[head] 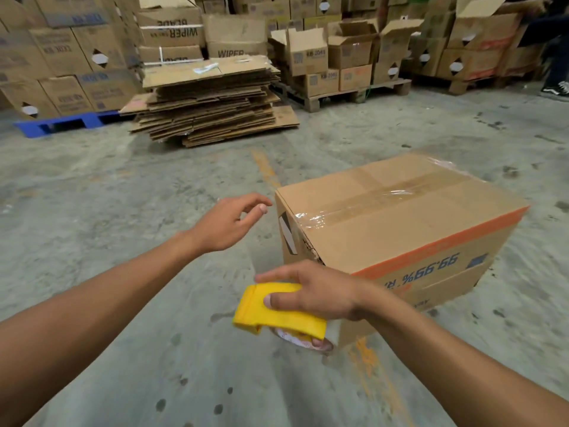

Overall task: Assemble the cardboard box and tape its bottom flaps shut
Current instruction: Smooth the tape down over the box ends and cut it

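Observation:
A brown cardboard box [400,217] stands upside down on the concrete floor at the right, its print inverted. Its upward-facing flaps are closed, and a strip of clear tape [385,198] runs along their seam and down the near-left side. My right hand [311,291] grips a yellow tape dispenser [277,309] with a tape roll under it, just in front of the box's near corner. My left hand [228,223] hovers with fingers apart to the left of the box, holding nothing and a short gap from the box's left edge.
A stack of flattened cardboard boxes [212,103] lies on the floor ahead. Pallets loaded with stacked cartons [335,57] line the back, with a blue pallet [61,123] at left. A person's legs and shoe [557,87] show at far right.

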### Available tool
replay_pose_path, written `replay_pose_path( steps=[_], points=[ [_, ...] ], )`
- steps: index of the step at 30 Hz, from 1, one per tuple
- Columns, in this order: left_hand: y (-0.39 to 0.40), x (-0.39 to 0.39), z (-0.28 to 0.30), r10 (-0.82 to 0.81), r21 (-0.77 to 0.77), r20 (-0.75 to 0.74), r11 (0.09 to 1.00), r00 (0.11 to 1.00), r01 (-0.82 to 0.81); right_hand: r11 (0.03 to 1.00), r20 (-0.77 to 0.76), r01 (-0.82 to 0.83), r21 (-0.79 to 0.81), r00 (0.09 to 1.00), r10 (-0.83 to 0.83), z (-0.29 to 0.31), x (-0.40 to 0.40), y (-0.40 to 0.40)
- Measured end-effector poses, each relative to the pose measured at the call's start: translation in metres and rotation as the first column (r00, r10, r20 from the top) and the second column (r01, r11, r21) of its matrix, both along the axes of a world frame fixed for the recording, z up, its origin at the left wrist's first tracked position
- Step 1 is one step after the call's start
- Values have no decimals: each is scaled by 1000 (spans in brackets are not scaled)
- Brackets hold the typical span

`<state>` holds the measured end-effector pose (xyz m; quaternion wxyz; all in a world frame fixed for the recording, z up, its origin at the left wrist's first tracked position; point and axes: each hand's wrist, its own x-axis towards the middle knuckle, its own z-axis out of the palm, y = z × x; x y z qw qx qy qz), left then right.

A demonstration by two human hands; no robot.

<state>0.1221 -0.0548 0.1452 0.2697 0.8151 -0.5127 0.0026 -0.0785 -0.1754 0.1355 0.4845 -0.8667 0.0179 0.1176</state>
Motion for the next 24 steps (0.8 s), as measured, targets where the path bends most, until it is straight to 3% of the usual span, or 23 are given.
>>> replay_pose_path(
  steps=[1,3,6,10,14,20,24],
  points=[
    [-3,0,10,67,53,-192,997,979,-57,1000,48,14,19,999,-14,13,4,-4],
    [-10,0,29,203,203,-523,973,828,-110,997,140,59,41,988,-64,39,10,-15],
    [-20,-2,52,292,298,-720,949,630,-100,984,236,123,128,960,-150,73,10,-39],
    [-38,-16,74,262,291,-850,957,457,-7,945,253,172,278,936,-245,102,-3,-76],
    [-59,-29,95,166,161,-934,986,316,-43,925,277,219,312,910,-309,113,-19,-100],
    [-80,-46,117,93,90,-963,996,251,-24,907,308,246,342,882,-356,121,-38,-119],
    [-86,-57,120,20,21,-987,1000,161,0,881,307,241,407,873,-380,124,-50,-125]
  ],
)
